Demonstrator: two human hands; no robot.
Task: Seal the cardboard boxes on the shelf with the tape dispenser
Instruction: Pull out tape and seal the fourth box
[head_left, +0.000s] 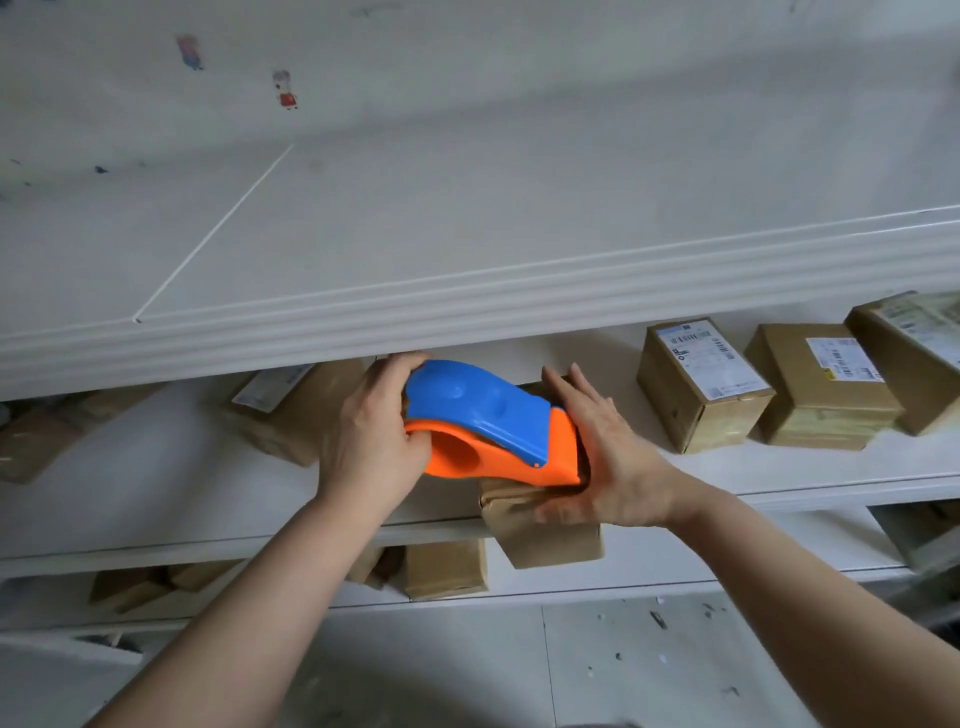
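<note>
on the middle shelf (156, 499), at its front edge, the tape dispenser (488, 421) lies on top of a small cardboard box (550, 540) that hangs partly over the edge. the dispenser looks like hard, smooth plastic, blue over orange, probably light and stiff; it is best held at the rounded rear end, well away from the front lip where the blade would be. the left hand (369, 431) grips exactly that rear end, its fingers (418, 439) curled into the orange hollow and the thumb over the blue top. the box looks light, with soft, creased walls that would dent under a hard squeeze, so it wants a flat brace rather than a pinch. the right hand (608, 457) gives that: its straight fingers (571, 389) press along the box's right side, just beside the dispenser's front end. more labelled boxes (701, 384) stand further right, another box (296, 405) to the left, and one (447, 569) on the shelf below.
</note>
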